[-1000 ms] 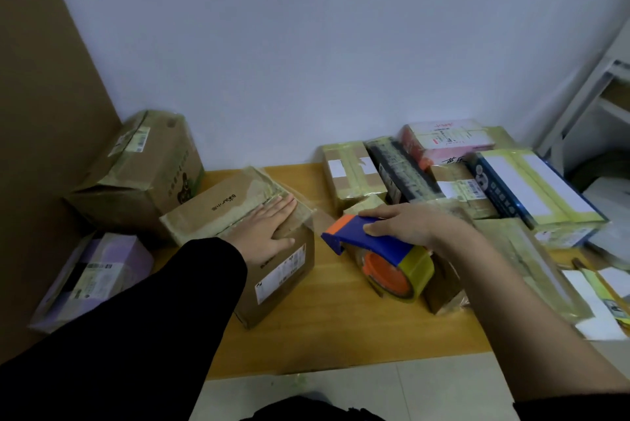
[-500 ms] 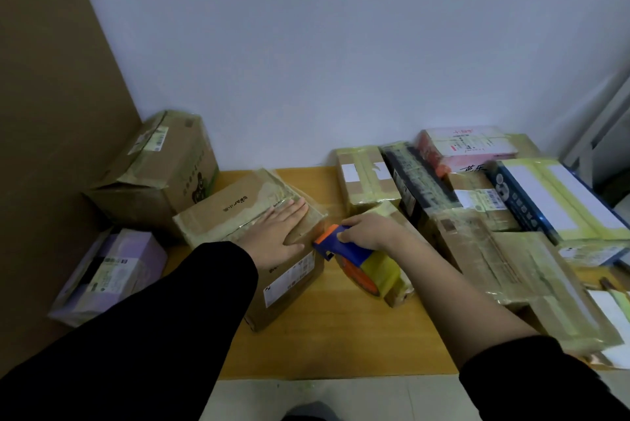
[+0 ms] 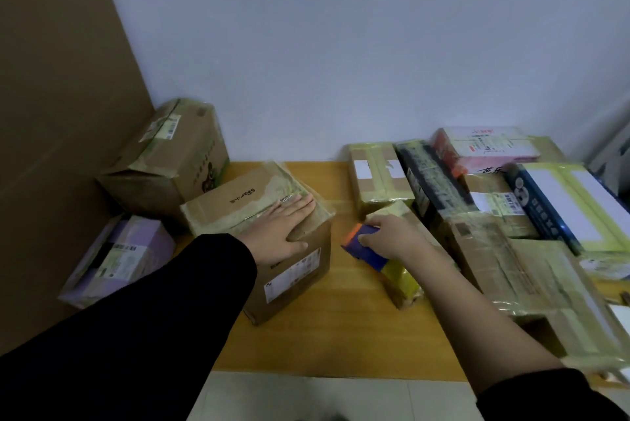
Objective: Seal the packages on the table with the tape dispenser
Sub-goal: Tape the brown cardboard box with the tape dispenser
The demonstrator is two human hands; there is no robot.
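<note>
A brown cardboard box [image 3: 283, 270] stands on the wooden table [image 3: 341, 335], its top covered with yellowish tape. My left hand [image 3: 279, 230] lies flat on that top with straight fingers. To its right, my right hand [image 3: 388, 238] grips the blue and orange handle of the tape dispenser [image 3: 366, 248], whose yellow tape roll [image 3: 399, 279] points toward me. The dispenser sits low over a small taped package [image 3: 402, 291] beside the box.
A large box [image 3: 170, 161] and a purple package [image 3: 119, 257] sit at the left by a brown board. Several taped parcels crowd the right side, among them a blue one [image 3: 562, 209] and a pink one [image 3: 484, 148]. The table's front edge [image 3: 324, 374] is near me.
My right hand has carried the dispenser leftward and away from me, down near the table beside the box. My left hand has stayed flat on the box top.
</note>
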